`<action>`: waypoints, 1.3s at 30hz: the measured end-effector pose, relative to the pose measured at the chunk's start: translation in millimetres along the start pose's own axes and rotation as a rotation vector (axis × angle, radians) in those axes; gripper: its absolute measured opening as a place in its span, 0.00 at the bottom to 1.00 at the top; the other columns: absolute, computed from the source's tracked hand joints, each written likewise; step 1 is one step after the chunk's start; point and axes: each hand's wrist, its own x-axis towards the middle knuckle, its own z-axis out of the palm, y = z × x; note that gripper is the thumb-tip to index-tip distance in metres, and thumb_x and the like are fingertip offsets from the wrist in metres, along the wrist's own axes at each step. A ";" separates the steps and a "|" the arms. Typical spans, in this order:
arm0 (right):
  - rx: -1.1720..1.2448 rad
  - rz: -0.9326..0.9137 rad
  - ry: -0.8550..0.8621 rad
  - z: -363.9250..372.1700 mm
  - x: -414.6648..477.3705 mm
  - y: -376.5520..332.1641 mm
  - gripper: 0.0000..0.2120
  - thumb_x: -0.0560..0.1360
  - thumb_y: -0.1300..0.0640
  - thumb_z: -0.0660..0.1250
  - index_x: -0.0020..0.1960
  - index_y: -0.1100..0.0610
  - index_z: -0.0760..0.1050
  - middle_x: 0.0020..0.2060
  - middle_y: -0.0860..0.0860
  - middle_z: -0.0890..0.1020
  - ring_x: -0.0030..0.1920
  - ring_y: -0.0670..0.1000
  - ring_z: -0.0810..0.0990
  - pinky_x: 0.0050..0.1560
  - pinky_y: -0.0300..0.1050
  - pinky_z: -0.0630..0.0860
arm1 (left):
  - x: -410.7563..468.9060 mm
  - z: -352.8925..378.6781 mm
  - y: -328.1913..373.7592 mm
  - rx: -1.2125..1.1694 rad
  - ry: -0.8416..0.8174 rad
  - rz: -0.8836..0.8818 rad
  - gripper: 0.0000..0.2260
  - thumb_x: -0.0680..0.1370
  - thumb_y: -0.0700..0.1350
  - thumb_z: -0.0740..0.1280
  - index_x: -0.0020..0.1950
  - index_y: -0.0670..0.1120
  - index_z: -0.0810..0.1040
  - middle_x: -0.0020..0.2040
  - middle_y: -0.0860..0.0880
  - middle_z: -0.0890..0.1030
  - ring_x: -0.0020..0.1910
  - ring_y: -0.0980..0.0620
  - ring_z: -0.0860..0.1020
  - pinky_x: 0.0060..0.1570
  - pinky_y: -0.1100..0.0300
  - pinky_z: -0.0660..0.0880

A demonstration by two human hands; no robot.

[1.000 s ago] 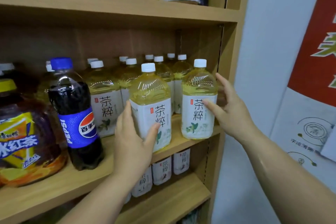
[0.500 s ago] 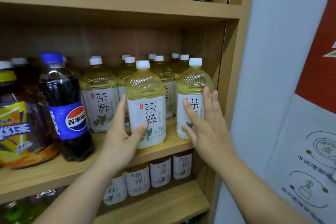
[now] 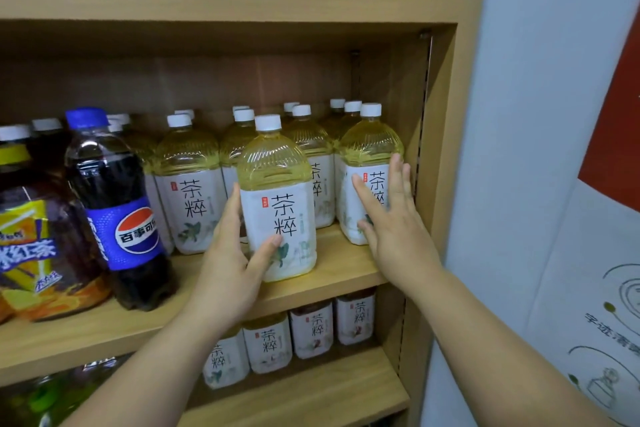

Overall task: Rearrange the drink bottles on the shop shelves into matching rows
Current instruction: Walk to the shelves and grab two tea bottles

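The left grip [image 3: 235, 264] curled round the front tea bottle [image 3: 277, 184] standing on the middle shelf [image 3: 346, 267]; just right of it, the right grip [image 3: 391, 232], spread flat, pressed the corner tea bottle [image 3: 369, 146].

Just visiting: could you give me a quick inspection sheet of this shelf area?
Surface: wooden middle shelf, bottles standing upright.
Job's things: front tea bottle ahead of its rows; rightmost tea bottle by the side panel; Pepsi bottle left of the teas.
Clutter: large iced tea bottle at far left.
Grippers: left hand grips the front tea bottle; right hand presses flat on the rightmost tea bottle.
Cables: nothing seen.
Surroundings: small tea bottles on the shelf below; poster on the right wall.
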 end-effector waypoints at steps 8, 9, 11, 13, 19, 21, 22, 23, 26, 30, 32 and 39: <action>0.124 0.028 0.030 4.4 -6.5 0.9 0.37 0.83 0.58 0.66 0.83 0.40 0.49 0.79 0.45 0.25 0.81 0.53 0.29 0.76 0.52 0.55 | 7.9 21.0 14.6 0.031 0.080 -0.008 0.35 0.78 0.48 0.73 0.80 0.61 0.58 0.69 0.62 0.73 0.65 0.66 0.71 0.68 0.53 0.73; 0.138 0.039 0.015 3.6 -7.8 0.1 0.37 0.83 0.58 0.64 0.82 0.39 0.48 0.78 0.43 0.24 0.81 0.52 0.29 0.76 0.52 0.54 | 10.5 24.1 15.6 0.033 0.077 -0.011 0.34 0.78 0.48 0.73 0.79 0.61 0.59 0.68 0.63 0.73 0.64 0.67 0.71 0.68 0.54 0.72; 0.164 0.060 -0.019 1.0 -11.6 -1.5 0.35 0.85 0.55 0.61 0.81 0.37 0.43 0.77 0.40 0.24 0.81 0.49 0.29 0.75 0.48 0.53 | 16.2 29.5 15.3 0.052 0.086 -0.022 0.33 0.78 0.50 0.73 0.79 0.60 0.60 0.68 0.63 0.74 0.67 0.62 0.71 0.70 0.50 0.72; 0.175 0.073 -0.029 0.1 -17.4 -1.9 0.33 0.86 0.52 0.58 0.80 0.38 0.40 0.78 0.39 0.25 0.81 0.47 0.29 0.75 0.45 0.50 | 23.0 35.0 13.2 0.104 0.105 -0.024 0.34 0.77 0.53 0.73 0.79 0.60 0.61 0.70 0.58 0.75 0.69 0.57 0.71 0.71 0.48 0.72; 0.138 0.080 0.019 10.1 -28.2 1.7 0.31 0.85 0.51 0.57 0.84 0.54 0.49 0.83 0.48 0.37 0.82 0.47 0.33 0.78 0.46 0.48 | 34.1 51.0 9.9 0.190 0.142 -0.007 0.35 0.75 0.59 0.73 0.79 0.59 0.63 0.68 0.54 0.77 0.65 0.57 0.74 0.67 0.51 0.73; 0.143 0.084 0.031 12.2 -28.3 3.1 0.31 0.85 0.52 0.58 0.84 0.55 0.51 0.83 0.48 0.38 0.82 0.46 0.34 0.78 0.46 0.51 | 37.4 56.8 10.5 0.190 0.131 0.001 0.34 0.75 0.60 0.73 0.78 0.59 0.63 0.67 0.54 0.78 0.65 0.54 0.75 0.66 0.47 0.76; 0.145 0.084 0.041 13.4 -28.4 3.6 0.31 0.85 0.52 0.58 0.84 0.55 0.50 0.83 0.47 0.39 0.82 0.45 0.34 0.77 0.46 0.51 | 38.8 59.1 11.1 0.191 0.127 0.007 0.33 0.75 0.59 0.73 0.78 0.60 0.64 0.67 0.54 0.78 0.65 0.53 0.75 0.65 0.46 0.76; 0.146 0.083 0.050 14.1 -28.4 3.8 0.31 0.85 0.53 0.58 0.84 0.56 0.50 0.83 0.47 0.39 0.82 0.44 0.34 0.77 0.46 0.52 | 40.0 60.6 11.6 0.193 0.123 0.010 0.33 0.75 0.59 0.73 0.78 0.59 0.64 0.67 0.54 0.77 0.65 0.53 0.75 0.65 0.45 0.76; 0.150 0.071 0.068 14.9 -28.4 4.2 0.32 0.84 0.53 0.59 0.84 0.53 0.48 0.83 0.47 0.40 0.82 0.44 0.34 0.75 0.46 0.55 | 41.6 61.9 10.5 0.197 0.110 0.027 0.32 0.76 0.58 0.72 0.78 0.58 0.64 0.68 0.54 0.76 0.67 0.52 0.74 0.67 0.45 0.75; 0.163 0.052 0.081 14.5 -28.2 3.7 0.32 0.84 0.54 0.60 0.84 0.49 0.50 0.84 0.49 0.42 0.83 0.49 0.39 0.72 0.48 0.61 | 41.7 62.1 11.4 0.217 0.086 0.044 0.32 0.78 0.56 0.71 0.79 0.56 0.63 0.68 0.51 0.75 0.67 0.51 0.73 0.66 0.53 0.71; 0.164 0.065 0.067 13.5 -27.6 2.7 0.32 0.84 0.55 0.60 0.84 0.49 0.51 0.84 0.50 0.42 0.83 0.49 0.38 0.72 0.48 0.61 | 42.1 63.0 13.4 0.225 0.078 0.050 0.30 0.79 0.54 0.71 0.78 0.55 0.63 0.68 0.50 0.74 0.67 0.51 0.72 0.62 0.58 0.67; 0.145 0.118 -0.002 4.5 -26.0 -3.0 0.33 0.84 0.54 0.59 0.84 0.46 0.49 0.83 0.46 0.36 0.82 0.46 0.33 0.73 0.46 0.58 | 42.7 62.8 14.4 0.193 0.039 0.040 0.30 0.79 0.54 0.71 0.78 0.56 0.63 0.67 0.49 0.74 0.66 0.52 0.72 0.61 0.60 0.67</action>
